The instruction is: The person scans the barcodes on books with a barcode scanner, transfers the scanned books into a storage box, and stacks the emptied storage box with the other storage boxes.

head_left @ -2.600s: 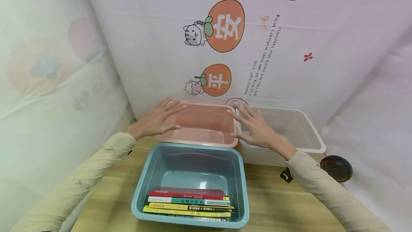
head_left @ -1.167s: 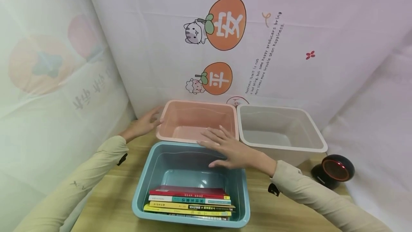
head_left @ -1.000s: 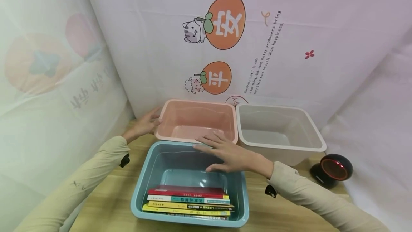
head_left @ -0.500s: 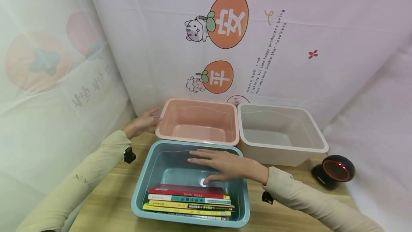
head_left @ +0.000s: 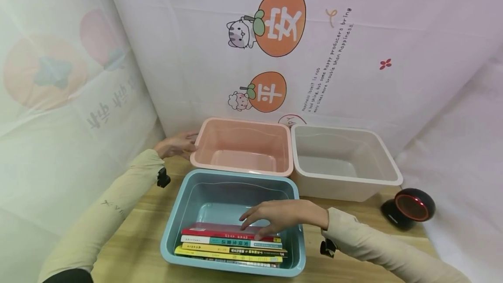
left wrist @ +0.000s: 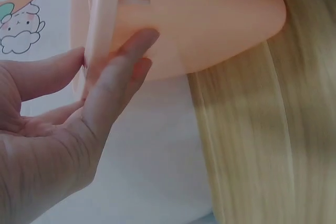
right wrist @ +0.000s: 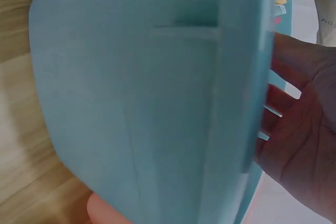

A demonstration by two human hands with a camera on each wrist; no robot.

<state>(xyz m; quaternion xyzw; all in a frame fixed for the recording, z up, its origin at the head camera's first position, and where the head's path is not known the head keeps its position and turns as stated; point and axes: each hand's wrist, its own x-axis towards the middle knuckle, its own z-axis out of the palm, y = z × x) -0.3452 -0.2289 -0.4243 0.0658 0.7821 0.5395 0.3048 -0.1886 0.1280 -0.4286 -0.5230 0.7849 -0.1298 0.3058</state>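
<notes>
At the back left stands a pink bin (head_left: 251,159); my left hand (head_left: 178,144) is at its left rim. The left wrist view shows the thumb on one side of that rim and the fingers under it against the outer wall. In front is a blue bin (head_left: 235,172) with several books standing in its near half, spines up. The rearmost is a red book (head_left: 212,232). My right hand (head_left: 280,215) is inside this bin with bent fingers just above the red book, thumb near its spine. The right wrist view hides the fingertips behind the blue wall.
A white bin (head_left: 346,180) stands right of the pink one, against the printed cloth (head_left: 196,56) at the back. A black round device (head_left: 408,208) with a red ring sits at the right. All stand on a wooden table (head_left: 133,235); white cloth hangs on both sides.
My left hand has moved from over the pink bin to its left rim. My right hand has come down from the back bins into the blue bin, toward the red book.
</notes>
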